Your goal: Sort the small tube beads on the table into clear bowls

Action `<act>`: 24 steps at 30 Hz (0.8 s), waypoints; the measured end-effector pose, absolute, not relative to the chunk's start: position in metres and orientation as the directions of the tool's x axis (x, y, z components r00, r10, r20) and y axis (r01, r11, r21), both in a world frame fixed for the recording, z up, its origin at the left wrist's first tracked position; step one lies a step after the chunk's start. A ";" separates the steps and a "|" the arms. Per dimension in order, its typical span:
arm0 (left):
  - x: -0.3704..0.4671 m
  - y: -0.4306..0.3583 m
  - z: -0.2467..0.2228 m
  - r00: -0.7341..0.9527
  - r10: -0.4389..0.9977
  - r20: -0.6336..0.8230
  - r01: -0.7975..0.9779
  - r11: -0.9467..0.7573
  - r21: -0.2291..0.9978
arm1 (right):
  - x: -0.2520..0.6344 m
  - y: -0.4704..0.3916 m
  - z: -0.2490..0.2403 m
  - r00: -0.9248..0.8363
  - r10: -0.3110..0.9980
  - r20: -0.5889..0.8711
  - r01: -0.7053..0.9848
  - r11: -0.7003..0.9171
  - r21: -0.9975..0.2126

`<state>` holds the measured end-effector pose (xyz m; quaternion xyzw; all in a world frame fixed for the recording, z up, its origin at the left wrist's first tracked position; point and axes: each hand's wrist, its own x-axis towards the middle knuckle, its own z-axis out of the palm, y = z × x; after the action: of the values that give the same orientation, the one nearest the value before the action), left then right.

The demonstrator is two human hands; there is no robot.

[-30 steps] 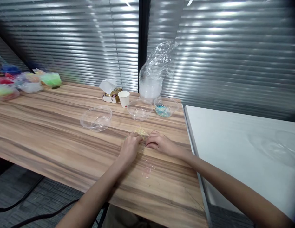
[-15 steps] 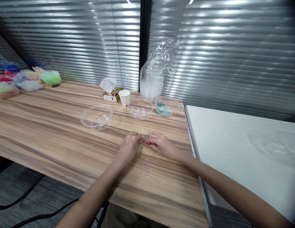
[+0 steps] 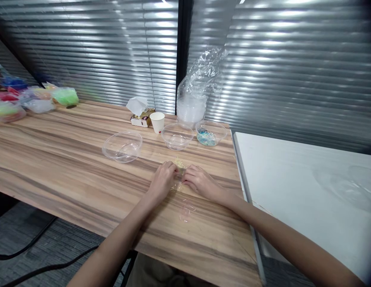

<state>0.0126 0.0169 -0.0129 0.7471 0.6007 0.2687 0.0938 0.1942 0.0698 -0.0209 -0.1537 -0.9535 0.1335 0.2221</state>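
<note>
My left hand (image 3: 164, 178) rests on the wooden table with its fingers curled in and closed. Facing it, my right hand (image 3: 201, 181) is also closed, its fingertips pressed together a short way from the left ones. Whatever the fingers hold is too small or hidden to make out. Just beyond my fingertips lies a loose heap of thin yellow pieces (image 3: 180, 162), and a few more are scattered between and in front of my hands. Closer to me is a small group of thin pale pink pieces (image 3: 187, 210).
Clear round bowls stand beyond my hands: one at left (image 3: 122, 147), one in the middle (image 3: 177, 136), and one holding blue-green pieces (image 3: 207, 137). Behind are a paper cup (image 3: 157, 122), a tissue pack (image 3: 141, 119) and bagged stacked bowls (image 3: 190, 109). A white table (image 3: 293, 175) adjoins at right.
My hands stay in nearly the same place, with small shifts of the fingers at the yellow pieces. The view has moved very slightly; the bowls and cup stand as before.
</note>
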 end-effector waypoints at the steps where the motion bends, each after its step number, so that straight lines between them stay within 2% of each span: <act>1: 0.009 0.018 -0.011 0.080 0.943 0.324 0.838 -0.240 0.491 | 0.194 0.069 -0.022 -0.855 0.356 0.378 0.251 0.920 -0.300; 4: -0.003 0.023 -0.005 -0.070 0.920 0.387 0.789 -0.186 0.585 | 0.195 0.067 -0.026 -0.852 0.377 0.365 0.302 0.921 -0.246; 7: -0.007 0.023 -0.004 -0.054 0.924 0.379 0.751 -0.213 0.625 | 0.199 0.063 -0.025 -0.837 0.395 0.378 0.336 0.917 -0.215; 11: -0.003 0.018 -0.006 0.074 0.929 0.361 0.744 -0.293 0.600 | 0.213 0.047 -0.015 -0.790 0.428 0.439 0.308 0.896 -0.319; 17: -0.008 0.020 -0.002 0.013 0.954 0.300 0.787 -0.195 0.585 | 0.236 0.014 -0.011 -0.780 0.421 0.463 0.226 0.879 -0.419; 21: 0.000 0.009 0.005 -0.018 0.950 0.311 0.707 -0.208 0.676 | 0.245 0.001 -0.016 -0.784 0.428 0.451 0.206 0.863 -0.461; 24: 0.021 -0.017 0.007 0.119 0.939 0.323 0.584 -0.329 0.742 | 0.249 -0.003 -0.021 -0.787 0.423 0.449 0.206 0.866 -0.455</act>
<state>0.0208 -0.0170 0.0068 0.7134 0.5339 0.3945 0.2246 0.2492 -0.0031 -0.0206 -0.1700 -0.9250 0.1947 0.2785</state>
